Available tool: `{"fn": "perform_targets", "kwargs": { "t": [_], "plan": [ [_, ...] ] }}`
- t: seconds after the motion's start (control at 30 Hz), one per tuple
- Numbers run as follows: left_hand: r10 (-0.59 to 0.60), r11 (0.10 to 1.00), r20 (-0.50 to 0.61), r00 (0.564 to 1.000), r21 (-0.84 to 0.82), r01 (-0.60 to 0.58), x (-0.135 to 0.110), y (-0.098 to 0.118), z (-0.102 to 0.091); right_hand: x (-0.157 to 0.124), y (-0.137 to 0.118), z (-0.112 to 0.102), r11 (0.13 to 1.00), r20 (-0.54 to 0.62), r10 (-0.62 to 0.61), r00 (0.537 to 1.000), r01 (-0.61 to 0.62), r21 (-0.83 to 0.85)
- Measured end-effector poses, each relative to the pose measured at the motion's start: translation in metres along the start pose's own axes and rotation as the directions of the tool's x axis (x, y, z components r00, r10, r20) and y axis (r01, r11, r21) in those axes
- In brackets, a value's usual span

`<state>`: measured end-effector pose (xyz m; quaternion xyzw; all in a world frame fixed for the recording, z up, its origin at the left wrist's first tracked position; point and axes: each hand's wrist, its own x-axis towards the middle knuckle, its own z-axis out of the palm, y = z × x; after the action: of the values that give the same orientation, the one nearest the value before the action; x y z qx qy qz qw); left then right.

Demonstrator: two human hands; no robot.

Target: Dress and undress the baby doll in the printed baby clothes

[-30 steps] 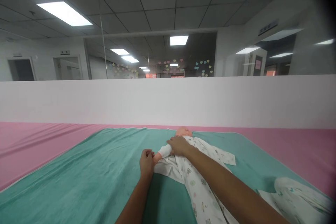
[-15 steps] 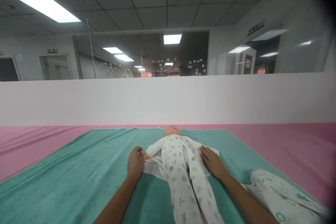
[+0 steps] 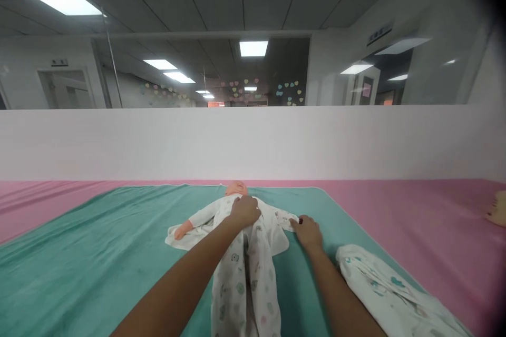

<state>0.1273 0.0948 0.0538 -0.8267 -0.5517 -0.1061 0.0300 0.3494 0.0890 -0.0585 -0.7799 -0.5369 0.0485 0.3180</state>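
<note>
A baby doll (image 3: 236, 188) lies on its back on a teal blanket (image 3: 98, 253), head away from me, dressed in a white printed onesie (image 3: 245, 268). My left hand (image 3: 244, 210) rests on the doll's chest, fingers curled into the cloth. My right hand (image 3: 307, 231) pinches the end of the onesie's sleeve on the doll's right side. One doll arm in a white sleeve (image 3: 200, 218) lies stretched to the left, its small hand (image 3: 179, 232) bare.
A second white printed garment (image 3: 387, 289) lies crumpled on the blanket at the right. A pink sheet (image 3: 415, 210) covers the surface around the blanket. A low white partition (image 3: 253, 142) runs along the far side. A pale object (image 3: 498, 209) sits at the far right edge.
My left hand left the doll's outstretched arm and moved onto its chest. My right hand shifted along the onesie to pinch the other sleeve's end. The view swung slightly right.
</note>
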Motion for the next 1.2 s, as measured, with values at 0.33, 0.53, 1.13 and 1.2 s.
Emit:
{"fn": "perform_targets", "kwargs": {
  "t": [0.33,0.53,1.13,1.2],
  "plan": [
    [0.015,0.983,0.199,0.98,0.177,-0.051,0.03,0.009,0.016,0.022,0.016,0.007,0.755,-0.019,0.095,0.995,-0.059,0.653],
    [-0.001,0.969,0.284,0.959,0.238,-0.069,0.033,-0.009,0.002,0.025,0.022,0.008,0.253,0.018,0.195,0.981,-0.068,0.965],
    [0.27,0.952,0.185,0.945,0.095,-0.291,0.054,0.016,0.043,0.003,-0.02,0.017,0.589,-0.082,-0.057,0.995,0.1,0.802],
    [0.286,0.951,0.153,0.946,0.074,-0.299,0.052,0.013,0.042,-0.002,-0.027,0.018,0.767,-0.131,-0.148,0.98,0.197,0.61]
  ]
}}
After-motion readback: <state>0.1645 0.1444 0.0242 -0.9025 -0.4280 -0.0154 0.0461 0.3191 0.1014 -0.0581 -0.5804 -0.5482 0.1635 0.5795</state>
